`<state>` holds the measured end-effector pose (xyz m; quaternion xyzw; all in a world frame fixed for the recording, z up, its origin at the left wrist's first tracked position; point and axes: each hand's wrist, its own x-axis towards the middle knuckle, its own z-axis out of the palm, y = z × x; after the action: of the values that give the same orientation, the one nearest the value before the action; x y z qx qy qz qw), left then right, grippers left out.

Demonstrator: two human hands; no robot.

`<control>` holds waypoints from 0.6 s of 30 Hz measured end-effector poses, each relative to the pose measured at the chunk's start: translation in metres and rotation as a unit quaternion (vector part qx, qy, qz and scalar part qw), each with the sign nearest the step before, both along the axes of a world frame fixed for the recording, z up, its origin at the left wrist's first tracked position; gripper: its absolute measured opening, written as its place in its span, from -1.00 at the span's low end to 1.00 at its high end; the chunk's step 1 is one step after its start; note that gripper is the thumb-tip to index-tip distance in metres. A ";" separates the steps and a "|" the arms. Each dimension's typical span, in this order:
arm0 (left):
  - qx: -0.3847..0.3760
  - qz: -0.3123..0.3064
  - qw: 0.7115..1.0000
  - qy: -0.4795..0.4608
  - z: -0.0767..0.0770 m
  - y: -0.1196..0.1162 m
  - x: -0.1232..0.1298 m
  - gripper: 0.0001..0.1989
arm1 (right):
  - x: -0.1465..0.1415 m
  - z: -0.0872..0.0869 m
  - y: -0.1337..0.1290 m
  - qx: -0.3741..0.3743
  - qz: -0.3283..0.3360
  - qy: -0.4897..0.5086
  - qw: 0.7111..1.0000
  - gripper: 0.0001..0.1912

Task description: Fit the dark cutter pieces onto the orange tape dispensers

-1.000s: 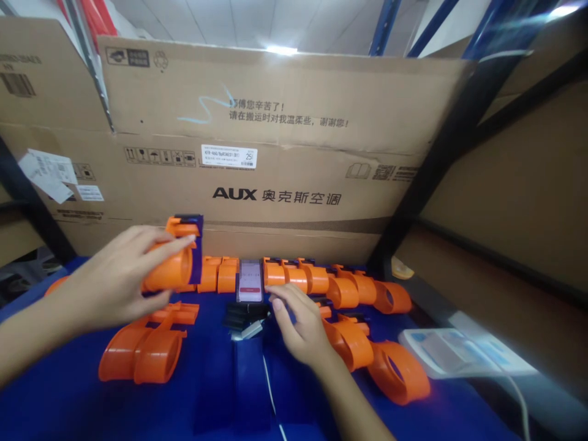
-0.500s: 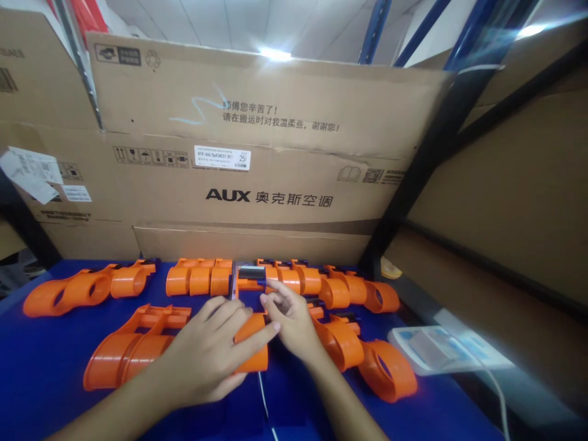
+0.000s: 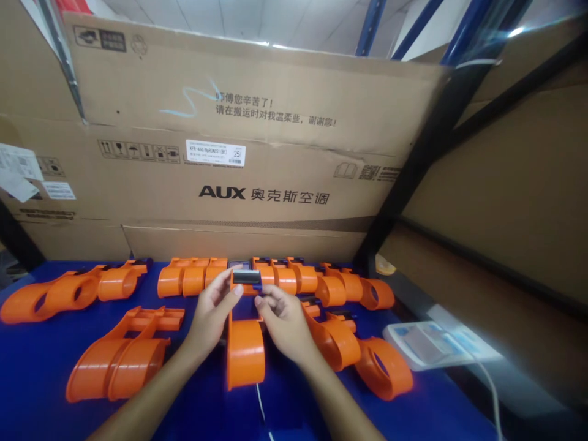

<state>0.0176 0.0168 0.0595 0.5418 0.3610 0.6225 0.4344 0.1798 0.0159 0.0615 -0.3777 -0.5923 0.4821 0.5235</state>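
Note:
An orange tape dispenser (image 3: 247, 355) is held up in front of me, its ring part toward me. At its upper end sits a black strip (image 3: 247, 277) with a pale toothed edge and a small dark blue piece at the right. My left hand (image 3: 215, 312) grips the upper end from the left, thumb on the front below the strip. My right hand (image 3: 285, 318) pinches at the right side by the blue piece, fingertips close together. Between the ring and the upper end the blue table top shows through.
More orange dispensers (image 3: 114, 355) lie in rows at left, back and right (image 3: 384, 367). A pale blue-and-white device (image 3: 427, 346) with a white cable sits at the right. A cardboard wall (image 3: 275, 226) stands behind the blue table (image 3: 193, 410), with a dark post (image 3: 404, 165) at right.
My left hand has moved from over the dispenser's ring to its upper left end and now grips there, uncovering the ring. My right hand stays by the blue piece. The view has shifted slightly.

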 end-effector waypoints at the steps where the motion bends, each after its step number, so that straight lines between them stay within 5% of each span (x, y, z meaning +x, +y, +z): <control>1: -0.009 0.012 1.000 -0.007 -0.003 -0.001 -0.001 -0.51 | -0.001 0.000 -0.001 0.001 0.000 -0.008 1.000 -0.71; 9: -0.051 0.043 0.997 -0.030 -0.021 -0.009 -0.008 -0.55 | -0.005 -0.003 -0.006 -0.009 0.043 -0.068 0.997 -0.90; 18: -0.085 0.028 0.994 -0.060 -0.022 -0.007 -0.006 -0.52 | -0.004 -0.011 -0.008 -0.012 0.016 -0.098 0.995 -0.85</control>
<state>0.0119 0.0100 0.0374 0.4542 0.4011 0.6330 0.4817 0.1754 0.0083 0.0507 -0.4205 -0.6408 0.4578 0.4504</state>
